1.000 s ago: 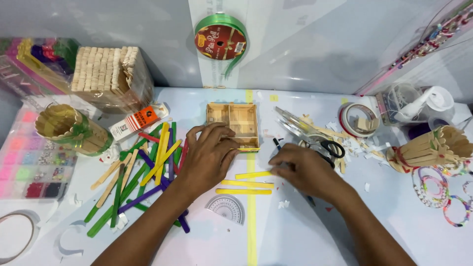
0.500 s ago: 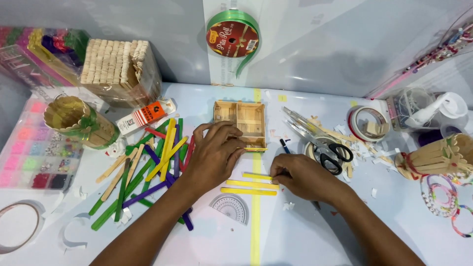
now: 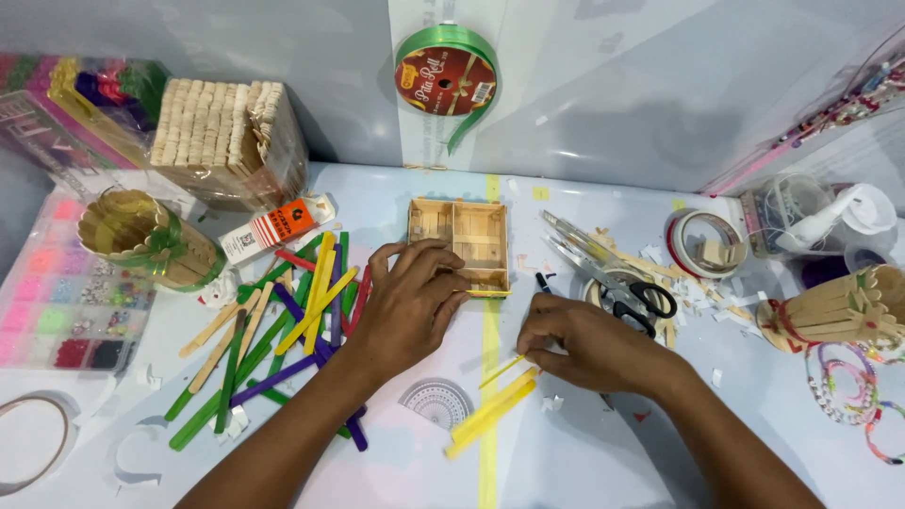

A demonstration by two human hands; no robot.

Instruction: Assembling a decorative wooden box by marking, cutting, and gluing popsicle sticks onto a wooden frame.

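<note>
Right hand (image 3: 589,344): fingertips pinch one thin yellow stick (image 3: 502,370) by its right end; the stick slants down to the left, its low end near the table. Grip is closed on the stick, light, at the tips only. Just near of it lie two or three more yellow sticks (image 3: 490,412), side by side on the table and loose.

Left hand (image 3: 410,306): palm down, fingers spread, tips resting on the near-left edge of the small wooden tray (image 3: 459,243). It holds nothing; it steadies the tray. The tray is built of plain sticks, divided into compartments, and sits flat at the centre of the table, just far of both hands.

Left of the left hand: a loose pile of coloured sticks (image 3: 283,330), green, purple, yellow, red and plain. Farther left, a round stick-built cup (image 3: 141,236) with a green band; behind it a wrapped block of plain sticks (image 3: 226,141). Near the right hand, black-handled scissors (image 3: 632,300) and paper scraps. A clear protractor (image 3: 436,401) lies between the forearms.

Judgement: the step in hand appears to be picking up a yellow stick for fitting to the tray. The next move calls for carrying the stick up to the tray and aligning it square while the left hand keeps the tray from sliding.
</note>
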